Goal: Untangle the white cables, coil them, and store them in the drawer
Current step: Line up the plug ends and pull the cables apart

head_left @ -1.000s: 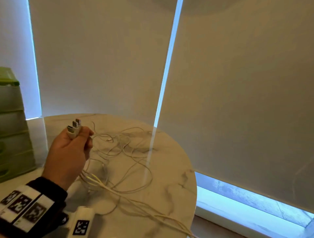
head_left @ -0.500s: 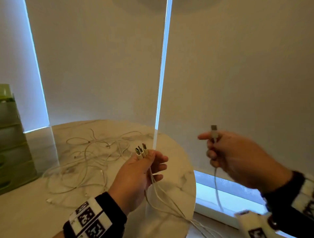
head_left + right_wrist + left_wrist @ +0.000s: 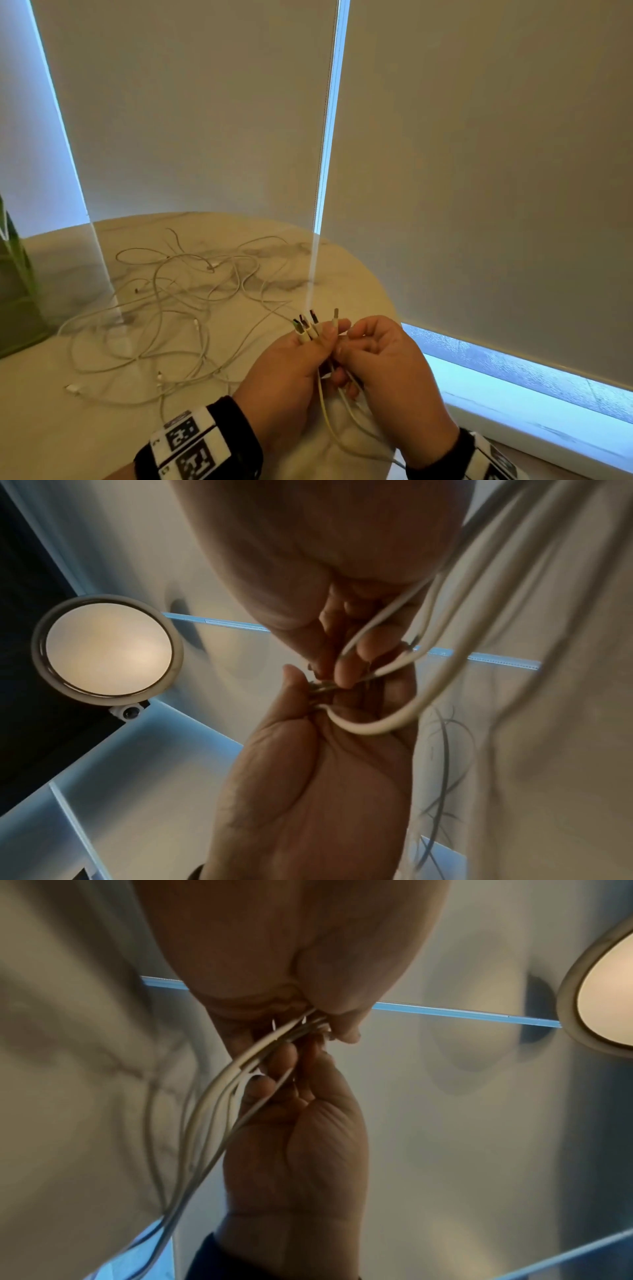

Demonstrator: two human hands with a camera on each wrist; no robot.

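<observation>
A loose tangle of white cables [image 3: 178, 308] lies spread over the round marble table [image 3: 352, 284]. Above the table's right edge my left hand [image 3: 318, 337] grips three cable plugs [image 3: 305, 325] that stand up side by side, their cords hanging below. My right hand [image 3: 346, 337] touches it and pinches a fourth plug [image 3: 336, 317] upright beside the three. The left wrist view shows my left hand [image 3: 325, 1020] with several cords [image 3: 240, 1069] running out of it. In the right wrist view my right hand [image 3: 342, 669] pinches a cord [image 3: 377, 723] against the left palm.
A green drawer unit [image 3: 13, 291] stands at the table's left edge, mostly out of frame. Closed roller blinds [image 3: 479, 171] hang behind, with a window sill [image 3: 513, 421] at the lower right. A round ceiling lamp [image 3: 108, 649] shows overhead.
My right hand has moved left to meet the left hand, bringing its single plug beside the three. One second ago only the left hand was in view, over the tangle.
</observation>
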